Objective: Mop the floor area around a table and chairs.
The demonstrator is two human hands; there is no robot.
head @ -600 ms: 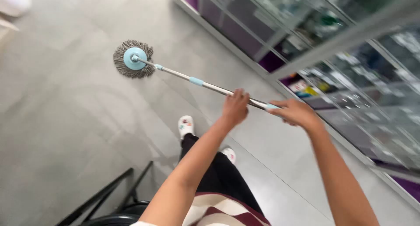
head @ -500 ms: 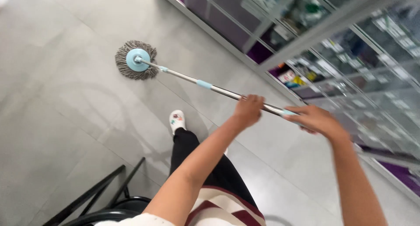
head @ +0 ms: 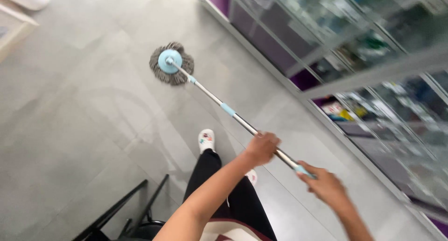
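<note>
Right hand (head: 326,187) clasps pale-blue end grip of long silver metal mop pole (head: 242,124). Left hand (head: 261,148) wrapped round pole higher up. White printed slipper (head: 206,139) below on grey tiled floor (head: 70,129). Farther out, round grey string mop head (head: 171,63) with blue disc rests on tiles, near glass-fronted display cabinet (head: 354,59).

Left hand (head: 262,147), right hand (head: 326,187) grip mop handle (head: 219,102); mop head (head: 171,63) on floor (head: 70,119).
</note>
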